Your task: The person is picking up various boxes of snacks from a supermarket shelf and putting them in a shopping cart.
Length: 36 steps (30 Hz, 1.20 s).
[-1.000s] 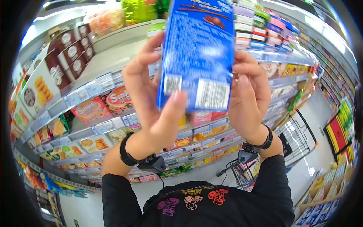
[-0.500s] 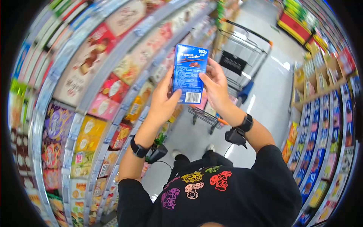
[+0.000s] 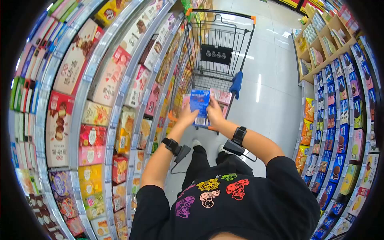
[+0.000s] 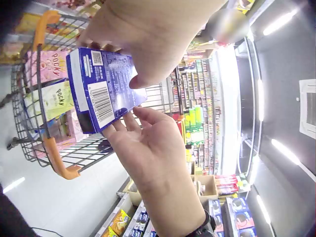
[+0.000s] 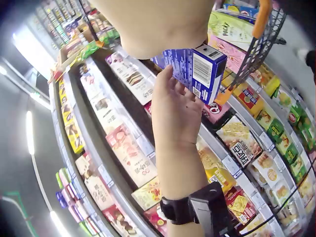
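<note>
Beside the long shelves (image 3: 74,138) of snack boxes and before the wire shopping cart (image 3: 216,54), my left hand (image 3: 187,116) and right hand (image 3: 215,113) pinch opposite sides of the blue box (image 3: 200,105) between them, its white barcode (image 3: 201,121) at the end nearest me.

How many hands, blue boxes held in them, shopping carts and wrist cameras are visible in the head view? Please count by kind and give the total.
Hands: 2
Held blue box: 1
Shopping cart: 1
Wrist cameras: 2
Total: 6
</note>
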{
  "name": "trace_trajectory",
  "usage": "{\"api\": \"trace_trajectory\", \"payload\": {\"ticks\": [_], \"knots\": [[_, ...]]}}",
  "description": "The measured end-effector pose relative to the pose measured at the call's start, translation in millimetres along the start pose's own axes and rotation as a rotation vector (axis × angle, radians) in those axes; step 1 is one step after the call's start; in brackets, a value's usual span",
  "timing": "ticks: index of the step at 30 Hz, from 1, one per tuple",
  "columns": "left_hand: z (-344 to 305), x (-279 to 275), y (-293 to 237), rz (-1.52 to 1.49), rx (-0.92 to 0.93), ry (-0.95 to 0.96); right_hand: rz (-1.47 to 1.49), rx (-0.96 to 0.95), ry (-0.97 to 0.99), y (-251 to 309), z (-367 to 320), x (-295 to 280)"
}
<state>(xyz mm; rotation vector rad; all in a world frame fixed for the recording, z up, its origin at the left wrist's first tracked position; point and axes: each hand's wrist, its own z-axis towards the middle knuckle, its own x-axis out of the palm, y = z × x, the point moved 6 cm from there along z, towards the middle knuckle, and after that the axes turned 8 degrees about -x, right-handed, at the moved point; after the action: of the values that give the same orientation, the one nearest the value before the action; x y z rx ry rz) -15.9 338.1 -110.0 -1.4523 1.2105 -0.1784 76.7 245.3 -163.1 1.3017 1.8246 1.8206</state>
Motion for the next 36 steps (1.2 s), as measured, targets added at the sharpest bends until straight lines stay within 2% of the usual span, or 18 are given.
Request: {"api": "trace_trajectory", "payload": {"ticks": [1,4,6,7,8,9,10,12,13,15,18,20,22,25,26,29,33,36], "knots": [[17.0,4.9,22.2,0.028,-0.007,-0.008,0.129,0.034,-0.016,-12.9,6.6,1.8],[55.8,13.9,64.4,-0.041,-0.046,0.061,0.041,0.146,-0.04,-37.7,28.9,2.0],[87.6,27.6,119.9,-0.029,-0.185,0.136,0.117,0.113,-0.082,-52.6,41.6,7.9],[101.1,31.1,140.3,0.015,-0.119,0.082,0.136,0.057,0.008,-56.4,48.2,10.9],[100.9,24.7,132.8,0.131,-0.167,0.141,0.213,-0.002,0.055,-70.7,56.2,12.6],[130.4,43.3,190.0,0.017,-0.163,0.178,-0.178,0.095,0.024,-67.2,61.1,13.5],[129.0,45.4,192.3,-0.157,-0.237,0.27,-0.168,0.099,0.005,-130.6,84.7,-3.5],[123.0,48.6,194.4,-0.494,-0.427,0.418,0.124,0.241,0.018,-138.3,84.8,10.2],[111.6,49.1,187.2,-0.655,-0.541,0.45,-0.033,0.346,-0.058,-127.5,80.4,15.4],[61.5,-10.9,83.9,-0.23,-0.787,0.371,0.001,0.459,-0.063,-132.9,83.0,26.7],[85.7,-1.7,143.1,-0.175,-0.977,0.274,-0.028,0.411,-0.044,-172.7,92.8,27.8],[109.4,17.7,200.4,-0.192,-0.88,0.328,-0.06,0.35,-0.019,-204.2,105.3,23.1],[87.3,-6.1,141.4,-0.196,-0.925,0.346,-0.171,0.408,-0.022,-162.9,95.9,38.4],[95.5,5.2,179.9,-0.234,-1.025,0.421,-0.175,0.504,0.013,-129.5,91.5,61.3],[98.8,3.6,181.8,-0.158,-1.008,0.324,-0.212,0.527,0.017,-116.1,83.5,65.7],[117.3,36.5,238.1,-0.533,-0.919,0.597,-0.189,0.553,0.019,-144.1,84.8,61.2],[129.1,40.5,255.5,-0.281,-0.908,0.415,-0.158,0.592,0.0,-136.2,79.2,61.0],[116.9,34.0,236.7,-0.197,-1.01,0.374,-0.27,0.553,0.041,-199.2,87.7,37.1]]}}
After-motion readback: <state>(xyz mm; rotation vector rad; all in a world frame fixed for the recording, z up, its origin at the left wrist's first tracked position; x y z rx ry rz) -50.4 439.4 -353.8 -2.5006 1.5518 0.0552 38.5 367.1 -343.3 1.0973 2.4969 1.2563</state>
